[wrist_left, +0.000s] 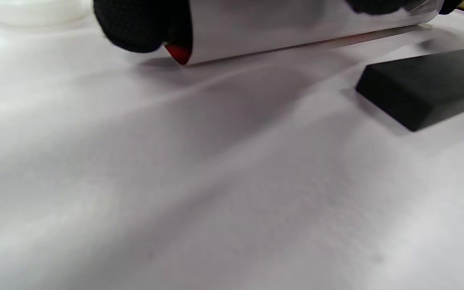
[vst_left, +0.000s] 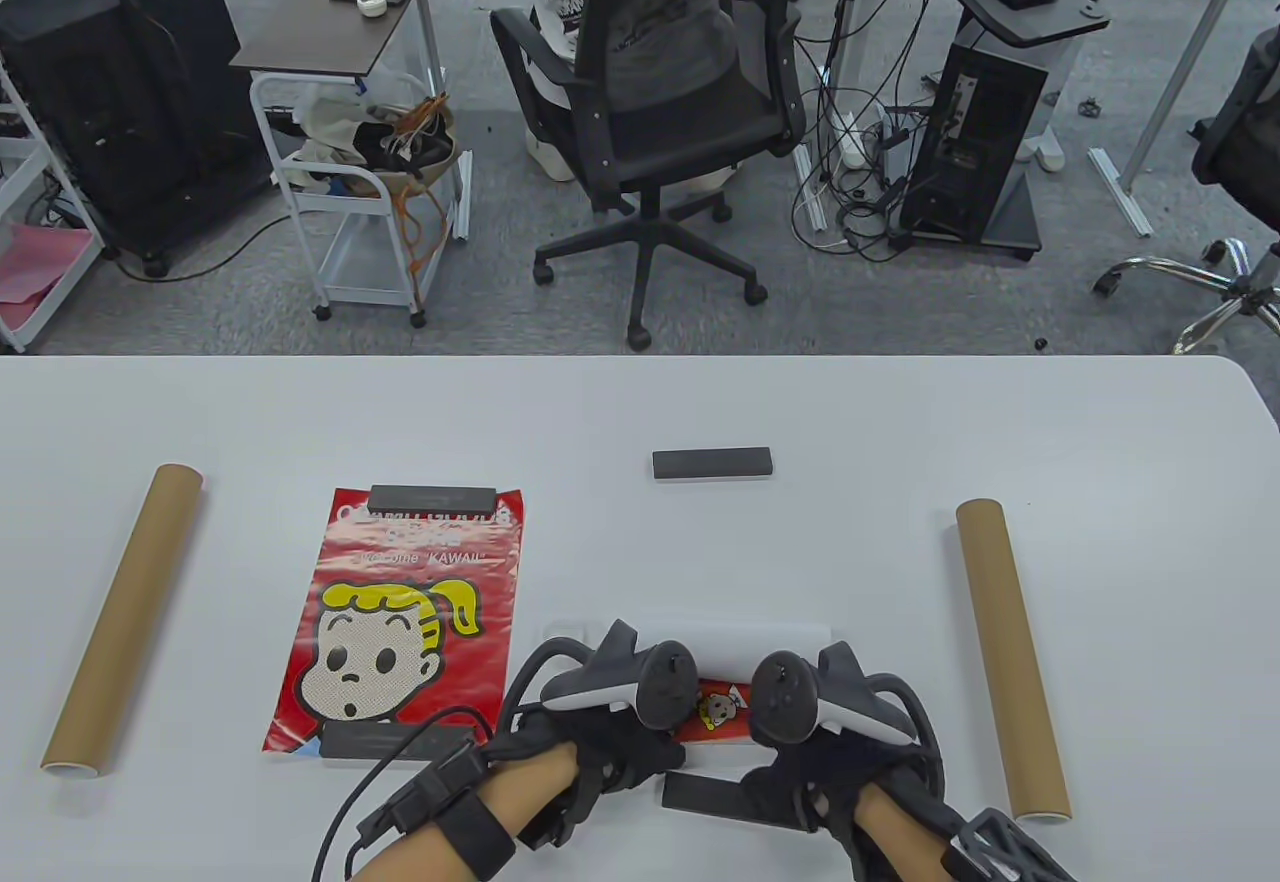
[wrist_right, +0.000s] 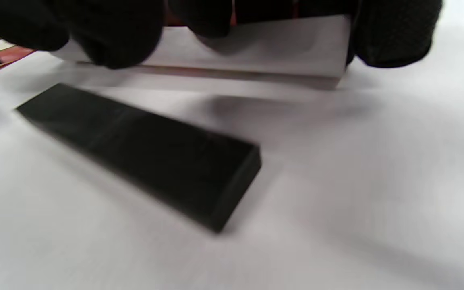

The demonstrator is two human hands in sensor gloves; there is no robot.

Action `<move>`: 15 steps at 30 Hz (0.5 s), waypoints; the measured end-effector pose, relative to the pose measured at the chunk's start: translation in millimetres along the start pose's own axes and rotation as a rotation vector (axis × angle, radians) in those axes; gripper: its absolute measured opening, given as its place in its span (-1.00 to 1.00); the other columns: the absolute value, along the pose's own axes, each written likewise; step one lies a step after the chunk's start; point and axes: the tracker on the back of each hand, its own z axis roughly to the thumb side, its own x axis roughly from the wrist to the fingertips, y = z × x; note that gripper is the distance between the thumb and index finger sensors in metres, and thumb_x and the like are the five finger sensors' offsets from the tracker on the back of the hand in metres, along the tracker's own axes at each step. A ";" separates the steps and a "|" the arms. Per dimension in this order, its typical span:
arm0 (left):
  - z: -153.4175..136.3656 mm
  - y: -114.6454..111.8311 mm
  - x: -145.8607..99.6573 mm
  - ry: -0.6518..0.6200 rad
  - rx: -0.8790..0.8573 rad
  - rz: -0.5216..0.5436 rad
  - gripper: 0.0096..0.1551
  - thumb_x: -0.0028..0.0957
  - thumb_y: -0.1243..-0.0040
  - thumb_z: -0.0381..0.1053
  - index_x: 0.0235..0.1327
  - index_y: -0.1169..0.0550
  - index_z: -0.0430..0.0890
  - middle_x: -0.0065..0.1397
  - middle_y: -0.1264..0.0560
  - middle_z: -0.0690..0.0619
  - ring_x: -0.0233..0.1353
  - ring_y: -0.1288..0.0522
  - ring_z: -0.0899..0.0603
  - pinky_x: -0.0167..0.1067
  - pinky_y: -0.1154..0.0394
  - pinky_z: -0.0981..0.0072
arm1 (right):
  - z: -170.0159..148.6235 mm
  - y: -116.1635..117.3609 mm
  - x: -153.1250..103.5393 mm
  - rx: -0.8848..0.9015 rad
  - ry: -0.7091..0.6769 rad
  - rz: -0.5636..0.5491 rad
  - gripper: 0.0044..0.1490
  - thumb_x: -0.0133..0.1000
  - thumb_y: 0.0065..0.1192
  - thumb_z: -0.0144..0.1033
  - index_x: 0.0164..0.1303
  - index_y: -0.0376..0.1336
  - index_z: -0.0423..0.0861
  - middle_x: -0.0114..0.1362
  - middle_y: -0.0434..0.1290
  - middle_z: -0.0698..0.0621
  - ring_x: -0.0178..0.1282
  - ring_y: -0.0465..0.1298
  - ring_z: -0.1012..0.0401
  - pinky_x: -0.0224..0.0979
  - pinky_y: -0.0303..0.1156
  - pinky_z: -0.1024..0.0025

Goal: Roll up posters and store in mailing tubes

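An office floor with a swivel chair [vst_left: 650, 112] and a computer tower lies beyond the white desk [vst_left: 640, 412], and everything below is placed from the flat red poster [vst_left: 400, 612] with the blonde cartoon girl. That poster lies spread out, a dark weight bar [vst_left: 432, 498] on its far edge and another bar [vst_left: 395, 744] across its near edge. Well to its left a cardboard mailing tube [vst_left: 122, 619] lies on the desk; far to its right lies a second mailing tube [vst_left: 1012, 657]. Just right of the flat poster, a rolled poster [vst_left: 735, 647], white on the outside with a strip of red print showing, lies under both hands. The left hand [vst_left: 600, 722] grasps the roll's left end, a gloved fingertip curled at its red-lined opening in the left wrist view. The right hand [vst_left: 820, 722] grasps the right end, fingers [wrist_right: 111, 36] draped over the white paper. A loose dark bar [vst_left: 710, 790] lies just on the near side of the roll, apart from it. Another dark bar [vst_left: 712, 463] rests farther back, right of the flat poster's top.
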 end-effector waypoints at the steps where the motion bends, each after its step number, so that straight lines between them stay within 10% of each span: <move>1: 1.5 -0.7 0.2 0.010 0.017 0.033 -0.35 0.01 -0.06 0.26 0.42 -0.32 0.22 0.56 -0.37 0.05 0.39 -0.48 -0.21 0.21 -0.57 0.01 | 0.3 -1.2 3.8 -0.027 -0.005 -0.052 -0.31 -0.02 0.32 -0.16 0.21 0.12 -0.15 0.43 0.28 -0.27 0.36 0.35 -0.32 0.26 0.35 -0.29; 15: 5.3 -4.0 5.4 0.066 0.071 0.246 -0.50 -0.01 -0.17 0.18 0.25 -0.42 0.29 0.35 -0.56 0.05 0.14 -0.62 -0.14 0.04 -0.62 0.07 | 15.8 16.0 5.3 -0.209 -0.030 -0.235 -0.40 -0.02 0.30 -0.18 0.22 0.19 0.03 0.46 0.26 -0.18 0.22 0.42 -0.27 0.23 0.40 -0.26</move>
